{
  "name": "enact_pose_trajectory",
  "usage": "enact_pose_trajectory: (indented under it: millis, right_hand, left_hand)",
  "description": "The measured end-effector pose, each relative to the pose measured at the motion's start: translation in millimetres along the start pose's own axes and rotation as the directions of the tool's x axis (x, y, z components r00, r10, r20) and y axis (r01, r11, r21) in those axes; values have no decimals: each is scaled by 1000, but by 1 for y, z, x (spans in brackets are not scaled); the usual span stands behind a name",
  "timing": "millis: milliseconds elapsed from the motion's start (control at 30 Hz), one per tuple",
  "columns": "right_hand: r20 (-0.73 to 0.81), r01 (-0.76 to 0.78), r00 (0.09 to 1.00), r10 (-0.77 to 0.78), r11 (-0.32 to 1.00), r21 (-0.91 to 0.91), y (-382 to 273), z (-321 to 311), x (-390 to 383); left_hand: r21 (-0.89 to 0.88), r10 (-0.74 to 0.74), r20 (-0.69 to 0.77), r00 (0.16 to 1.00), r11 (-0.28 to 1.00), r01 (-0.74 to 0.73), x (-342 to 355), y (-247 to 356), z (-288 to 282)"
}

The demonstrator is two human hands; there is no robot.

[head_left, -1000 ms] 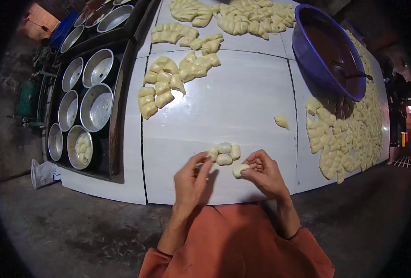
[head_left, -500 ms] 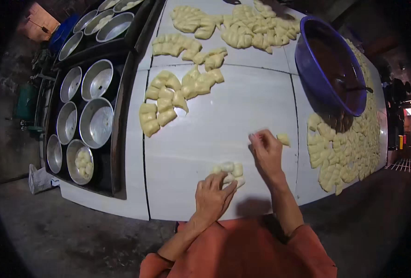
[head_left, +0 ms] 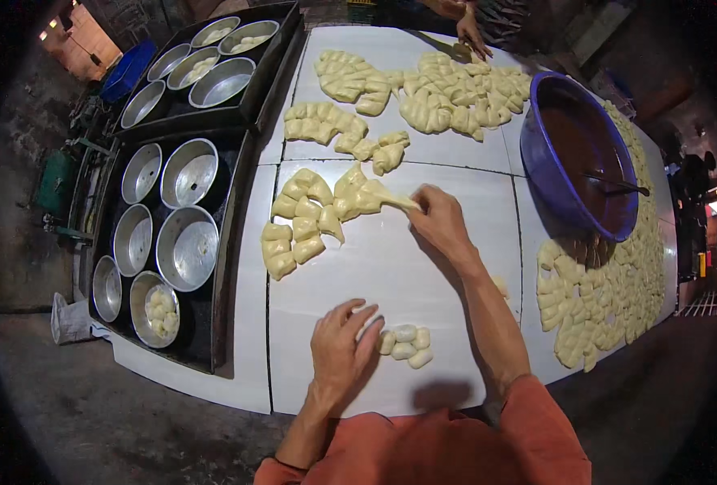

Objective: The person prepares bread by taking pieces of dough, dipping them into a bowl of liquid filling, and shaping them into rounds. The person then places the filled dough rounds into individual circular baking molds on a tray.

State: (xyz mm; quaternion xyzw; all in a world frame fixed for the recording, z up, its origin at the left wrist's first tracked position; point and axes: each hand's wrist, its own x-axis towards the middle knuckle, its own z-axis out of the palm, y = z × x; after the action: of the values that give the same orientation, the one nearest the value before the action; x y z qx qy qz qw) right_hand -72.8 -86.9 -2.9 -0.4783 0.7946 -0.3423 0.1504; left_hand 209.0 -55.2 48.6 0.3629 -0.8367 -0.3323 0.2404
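My right hand (head_left: 442, 222) is closed on the end of a piece of dough (head_left: 395, 199), which stretches out from a cut dough cluster (head_left: 300, 212) at the left middle of the white table (head_left: 391, 275). With its fingers apart, my left hand (head_left: 344, 343) hovers or rests beside a small group of shaped dough pieces (head_left: 404, 343) near the front edge; it holds nothing I can see. A small dough scrap (head_left: 501, 286) is partly hidden behind my right forearm.
Round metal pans (head_left: 188, 248) sit in dark trays (head_left: 227, 275) at the left, some with dough inside. A purple basin (head_left: 528, 162) of brown liquid stands at the right, beside a wide spread of dough pieces (head_left: 593, 299). Another person's hand (head_left: 473, 34) is by dough at the far edge.
My right hand has reached forward and left and taken hold of dough, pulling it out long. My left hand has moved leftward off the shaped pieces. The head view has shifted.
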Motion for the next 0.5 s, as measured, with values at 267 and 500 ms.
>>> enact_pose_trajectory:
  millis: [267,500]
  right_hand:
    - [383,-490,858,342,320,811,-19,-54,-118]
    - [422,-440,889,180,72,895,-33,-73,-153]
  left_hand:
    - [-343,-72,215,974,928,145,65,16,22]
    - [-513,-203,437,876,744,428,68,56,39]
